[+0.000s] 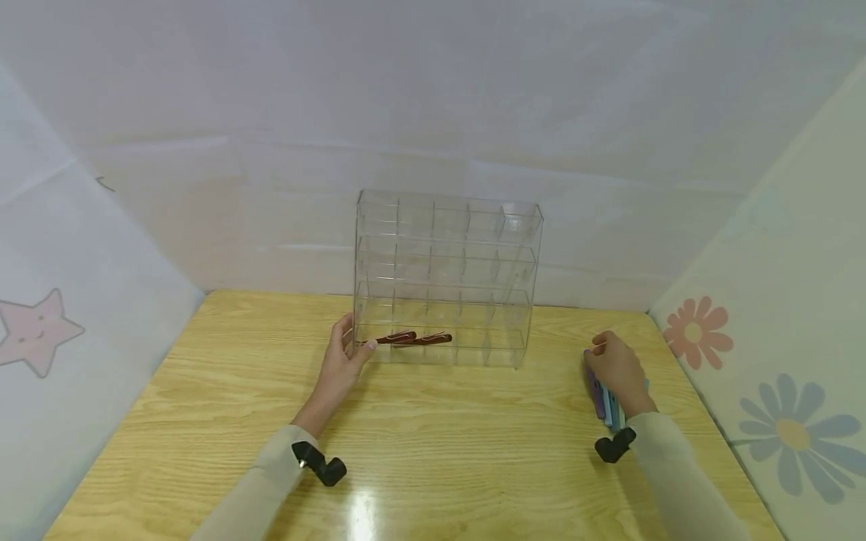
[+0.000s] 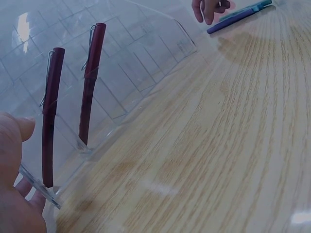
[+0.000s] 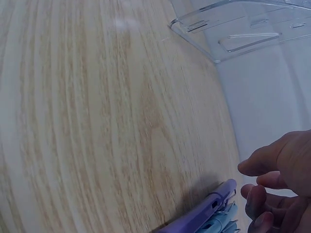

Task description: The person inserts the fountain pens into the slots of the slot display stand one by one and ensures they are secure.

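Note:
A clear acrylic rack [image 1: 443,308] with rows of small compartments stands upright on the table. My left hand [image 1: 340,364] holds its lower left edge, thumb in front and fingers around the side. Two dark red pens with metal clips, the left one [image 2: 52,97] and the right one [image 2: 91,73], stand tilted in the bottom row, in neighbouring compartments. On the right, my right hand [image 1: 619,372] hovers over a small bunch of pens, its fingers loosely bent with nothing between them. A purple pen [image 3: 209,208] lies beside light blue pens [image 3: 221,221]; the hand partly hides them in the head view.
The wooden table [image 1: 467,436] has a white cloth wall [image 1: 284,188] behind it, close to the rack. Side walls carry a pink star [image 1: 40,330] on the left and printed flowers [image 1: 791,436] on the right, near the pens.

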`<state>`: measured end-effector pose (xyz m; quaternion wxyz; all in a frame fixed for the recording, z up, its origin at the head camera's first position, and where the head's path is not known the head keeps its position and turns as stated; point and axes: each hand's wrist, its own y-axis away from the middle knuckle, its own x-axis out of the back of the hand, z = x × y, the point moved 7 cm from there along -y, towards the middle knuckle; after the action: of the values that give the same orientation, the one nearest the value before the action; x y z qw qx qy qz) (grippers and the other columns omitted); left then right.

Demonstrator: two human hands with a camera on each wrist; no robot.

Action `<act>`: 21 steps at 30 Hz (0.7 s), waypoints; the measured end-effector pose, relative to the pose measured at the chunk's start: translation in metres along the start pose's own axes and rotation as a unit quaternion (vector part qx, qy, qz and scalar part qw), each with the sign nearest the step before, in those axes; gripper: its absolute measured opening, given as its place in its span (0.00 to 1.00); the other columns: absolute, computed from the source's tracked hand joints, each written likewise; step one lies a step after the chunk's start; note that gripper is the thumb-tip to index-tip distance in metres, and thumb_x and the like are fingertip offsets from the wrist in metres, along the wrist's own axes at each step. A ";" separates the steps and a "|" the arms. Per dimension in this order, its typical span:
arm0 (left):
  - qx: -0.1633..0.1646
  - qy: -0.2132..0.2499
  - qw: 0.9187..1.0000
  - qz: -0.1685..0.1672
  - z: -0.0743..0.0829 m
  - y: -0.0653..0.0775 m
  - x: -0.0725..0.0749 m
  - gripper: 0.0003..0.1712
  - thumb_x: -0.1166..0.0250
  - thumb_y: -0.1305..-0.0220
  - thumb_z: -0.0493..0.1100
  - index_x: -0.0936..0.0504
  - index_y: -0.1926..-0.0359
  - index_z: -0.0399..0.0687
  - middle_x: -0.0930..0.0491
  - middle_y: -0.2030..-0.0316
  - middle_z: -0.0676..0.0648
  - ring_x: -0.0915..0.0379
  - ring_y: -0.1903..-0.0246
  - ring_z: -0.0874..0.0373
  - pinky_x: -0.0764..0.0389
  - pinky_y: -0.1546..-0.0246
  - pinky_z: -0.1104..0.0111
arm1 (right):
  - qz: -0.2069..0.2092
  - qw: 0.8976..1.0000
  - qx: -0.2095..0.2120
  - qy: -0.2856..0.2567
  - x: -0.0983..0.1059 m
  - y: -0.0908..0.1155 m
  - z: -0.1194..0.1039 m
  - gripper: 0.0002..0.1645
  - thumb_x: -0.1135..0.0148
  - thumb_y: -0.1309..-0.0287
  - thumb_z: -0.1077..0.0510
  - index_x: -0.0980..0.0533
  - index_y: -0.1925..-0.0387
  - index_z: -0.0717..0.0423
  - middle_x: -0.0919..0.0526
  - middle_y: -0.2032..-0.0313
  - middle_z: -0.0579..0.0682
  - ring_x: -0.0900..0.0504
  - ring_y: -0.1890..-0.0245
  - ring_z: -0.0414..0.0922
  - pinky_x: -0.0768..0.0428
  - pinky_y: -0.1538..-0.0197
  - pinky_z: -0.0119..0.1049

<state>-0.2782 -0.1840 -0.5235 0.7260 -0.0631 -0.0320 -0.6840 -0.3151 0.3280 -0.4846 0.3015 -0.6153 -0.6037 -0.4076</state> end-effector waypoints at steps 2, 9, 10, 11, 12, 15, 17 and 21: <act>0.000 0.000 1.000 0.001 0.000 0.000 0.000 0.45 0.39 0.19 0.44 0.55 0.14 0.48 0.53 0.15 0.38 0.56 0.15 0.38 0.46 0.14 0.44 | 0.002 1.000 -0.001 0.003 -0.002 0.000 0.000 0.28 0.45 0.24 0.52 0.30 0.32 0.66 0.17 0.41 0.67 0.14 0.52 0.61 0.15 0.59 0.49; -0.001 0.004 1.000 0.003 -0.001 0.000 0.000 0.46 0.38 0.19 0.43 0.55 0.14 0.47 0.53 0.15 0.37 0.55 0.15 0.37 0.46 0.14 0.43 | 0.001 1.000 -0.006 0.008 -0.006 0.000 -0.002 0.28 0.47 0.25 0.54 0.30 0.33 0.67 0.17 0.41 0.68 0.14 0.49 0.63 0.15 0.56 0.54; -0.002 0.004 1.000 0.002 -0.001 0.000 0.000 0.46 0.38 0.19 0.44 0.55 0.14 0.48 0.53 0.15 0.37 0.55 0.15 0.37 0.45 0.14 0.43 | 0.002 1.000 -0.005 0.011 -0.006 -0.001 -0.002 0.27 0.47 0.26 0.54 0.30 0.33 0.67 0.17 0.42 0.68 0.14 0.49 0.64 0.15 0.56 0.54; -0.003 0.004 1.000 0.001 -0.001 0.000 0.000 0.46 0.38 0.19 0.44 0.55 0.14 0.47 0.53 0.15 0.37 0.55 0.15 0.37 0.45 0.15 0.43 | 0.002 1.000 -0.005 0.013 -0.006 -0.001 -0.002 0.27 0.47 0.26 0.54 0.30 0.33 0.67 0.17 0.42 0.68 0.14 0.49 0.64 0.15 0.56 0.54; -0.002 0.005 1.000 0.002 -0.001 0.000 0.000 0.45 0.38 0.19 0.44 0.55 0.14 0.48 0.53 0.15 0.38 0.55 0.15 0.38 0.45 0.14 0.43 | 0.004 1.000 -0.005 0.015 -0.006 0.000 -0.002 0.27 0.48 0.26 0.54 0.30 0.34 0.67 0.17 0.42 0.68 0.14 0.49 0.64 0.15 0.56 0.55; -0.004 0.003 1.000 0.000 -0.001 0.000 0.000 0.45 0.39 0.19 0.44 0.56 0.14 0.47 0.53 0.15 0.37 0.55 0.15 0.38 0.45 0.14 0.43 | 0.008 1.000 -0.003 0.025 -0.006 -0.001 -0.002 0.27 0.47 0.26 0.55 0.29 0.34 0.67 0.16 0.42 0.68 0.14 0.49 0.64 0.14 0.56 0.56; -0.004 0.001 1.000 0.001 -0.001 0.000 0.001 0.45 0.39 0.19 0.45 0.56 0.14 0.47 0.53 0.15 0.37 0.55 0.15 0.37 0.46 0.14 0.43 | 0.011 0.999 -0.003 0.030 -0.007 -0.002 -0.002 0.26 0.47 0.26 0.55 0.29 0.35 0.68 0.16 0.43 0.68 0.13 0.50 0.63 0.14 0.56 0.55; -0.003 -0.004 1.000 0.000 -0.001 0.000 0.001 0.45 0.39 0.18 0.45 0.56 0.14 0.47 0.53 0.15 0.37 0.56 0.15 0.37 0.46 0.14 0.43 | 0.013 0.999 -0.006 0.041 -0.008 -0.004 -0.001 0.27 0.46 0.27 0.55 0.29 0.35 0.68 0.17 0.46 0.68 0.14 0.56 0.60 0.16 0.64 0.50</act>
<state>-0.2781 -0.1850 -0.5244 0.7260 -0.0678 -0.0329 -0.6836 -0.3183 0.3235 -0.4911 0.3274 -0.6078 -0.5804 -0.4319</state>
